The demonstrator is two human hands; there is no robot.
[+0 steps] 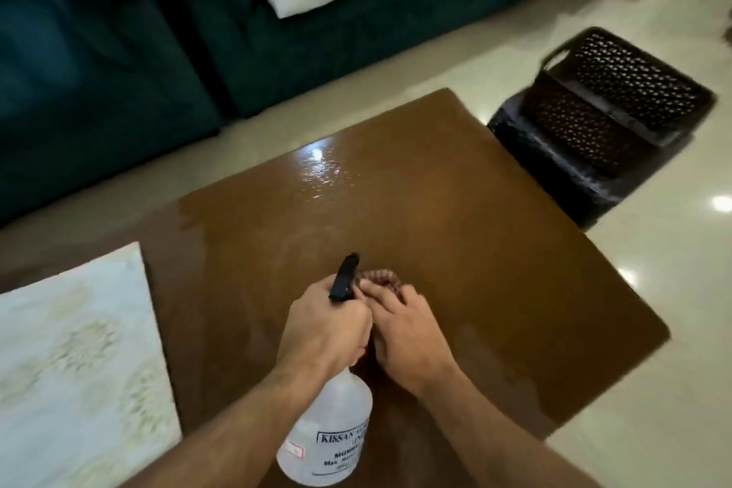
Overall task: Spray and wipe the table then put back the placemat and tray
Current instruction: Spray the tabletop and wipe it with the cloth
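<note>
At lower centre of the frame, the left hand (326, 325) is gripping the neck of a clear plastic spray bottle with a black nozzle (330, 432), fingers curled round it. The right hand (404, 333) is touching the nozzle, fingers loosely bent. Both are hovering over the glossy brown wooden table (455, 218). A pale patterned placemat (75, 361) is lying at lower left; a dark woven basket (610, 107) is sitting at upper right.

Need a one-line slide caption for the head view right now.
Left hand grips a clear spray bottle over the brown table, right hand at its nozzle.
</note>
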